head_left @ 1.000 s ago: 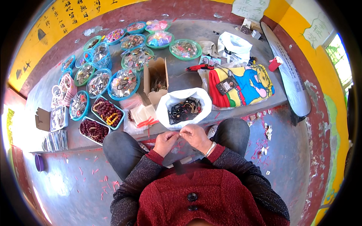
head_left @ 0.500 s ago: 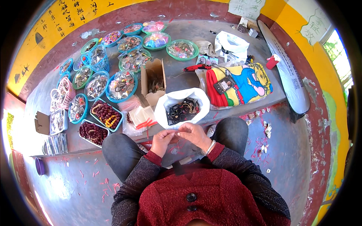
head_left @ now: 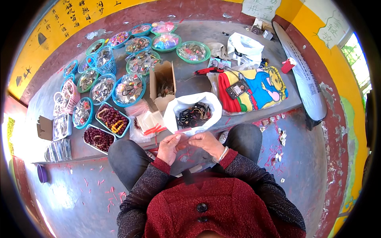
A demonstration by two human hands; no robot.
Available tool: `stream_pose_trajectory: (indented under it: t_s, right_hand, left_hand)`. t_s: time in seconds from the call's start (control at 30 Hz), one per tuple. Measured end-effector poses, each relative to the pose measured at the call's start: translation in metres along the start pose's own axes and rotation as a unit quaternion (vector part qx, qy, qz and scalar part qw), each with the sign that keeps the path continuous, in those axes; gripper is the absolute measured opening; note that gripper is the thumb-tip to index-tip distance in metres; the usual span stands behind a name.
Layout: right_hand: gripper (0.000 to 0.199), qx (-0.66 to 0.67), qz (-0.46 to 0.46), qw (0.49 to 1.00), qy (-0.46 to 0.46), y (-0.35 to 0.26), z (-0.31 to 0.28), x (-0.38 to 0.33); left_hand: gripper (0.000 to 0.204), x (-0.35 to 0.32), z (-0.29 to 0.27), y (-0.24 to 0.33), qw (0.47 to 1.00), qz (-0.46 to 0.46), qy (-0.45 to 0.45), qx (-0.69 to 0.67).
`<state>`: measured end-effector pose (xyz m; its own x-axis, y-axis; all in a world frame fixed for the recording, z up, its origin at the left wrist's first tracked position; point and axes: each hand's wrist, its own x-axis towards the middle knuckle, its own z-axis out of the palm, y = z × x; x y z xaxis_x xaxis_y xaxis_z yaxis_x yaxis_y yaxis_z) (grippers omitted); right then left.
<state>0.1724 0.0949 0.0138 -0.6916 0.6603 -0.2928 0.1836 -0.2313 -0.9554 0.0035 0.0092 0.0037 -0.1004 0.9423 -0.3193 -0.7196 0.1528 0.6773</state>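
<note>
While grey platform [head_left: 190, 82] bears white bag [head_left: 170, 117], red scraps [head_left: 121, 195] litter floor [head_left: 81, 212].

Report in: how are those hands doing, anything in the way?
Left hand and right hand close together. Thin pinkish piece between them, details unclear. Nearest obstacle: white bag just beyond.

Yellow walls [head_left: 133, 5] over a dark red band [head_left: 81, 39], with a grey raised platform [head_left: 189, 81] along them and daylight entering from both sides.
Black brushwork and small painted motifs mark the yellow at the left; two pale paper-like panels [head_left: 260, 7] show near the far right corner, while lower on the right the paint is flaking and a green patch [head_left: 351, 148] shows. A barred window [head_left: 354, 55] opens at the right; strong light at the far left leaves a white glare on the smooth grey floor [head_left: 85, 198].
</note>
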Motion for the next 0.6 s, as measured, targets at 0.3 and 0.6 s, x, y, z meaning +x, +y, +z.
stream_pose_trajectory:
  t_s: [0.3, 0.6]
  right_hand:
    - [0.013, -0.063, -0.039, 0.997, 0.034, -0.005, 0.000, -0.004]
    - [0.009, -0.170, -0.090, 0.978, 0.085, -0.013, 0.006, -0.006]
  left_hand:
    - [0.018, -0.001, 0.001, 0.001, 0.999, 0.013, -0.023, -0.021]
    - [0.019, -0.001, 0.006, 0.003, 0.999, 0.011, -0.037, 0.033]
